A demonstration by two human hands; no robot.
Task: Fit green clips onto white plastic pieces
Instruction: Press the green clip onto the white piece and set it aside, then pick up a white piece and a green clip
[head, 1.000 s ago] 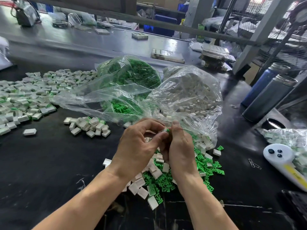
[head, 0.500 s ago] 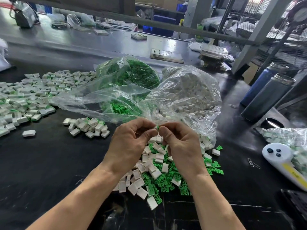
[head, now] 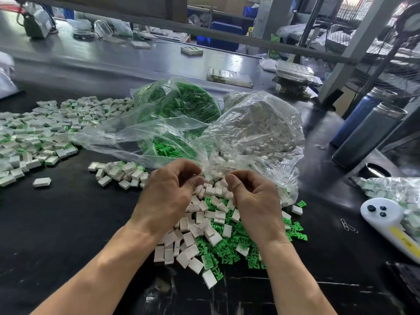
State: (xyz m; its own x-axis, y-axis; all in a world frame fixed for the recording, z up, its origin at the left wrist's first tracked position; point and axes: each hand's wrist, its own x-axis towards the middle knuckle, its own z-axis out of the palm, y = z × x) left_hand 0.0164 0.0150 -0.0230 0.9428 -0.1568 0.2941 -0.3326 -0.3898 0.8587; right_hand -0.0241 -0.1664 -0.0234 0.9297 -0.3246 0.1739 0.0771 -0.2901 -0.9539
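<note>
The left hand (head: 168, 192) and right hand (head: 252, 196), pressed together half a second ago, now sit apart over the loose white pieces (head: 193, 242) and green clips (head: 227, 248), fingers curled with nothing visibly held, suggesting one fitting has finished.

A factory assembly bench: a long dark work table (head: 56, 223) strewn with heaps of small white plastic pieces (head: 200, 221) and green clips (head: 229, 246), fed from clear bulk bags (head: 256, 133). Behind it stand metal frame posts (head: 354, 44), a conveyor-like grey surface (head: 95, 60), stacked part trays (head: 297, 76) and blue storage bins (head: 222, 30).
</note>
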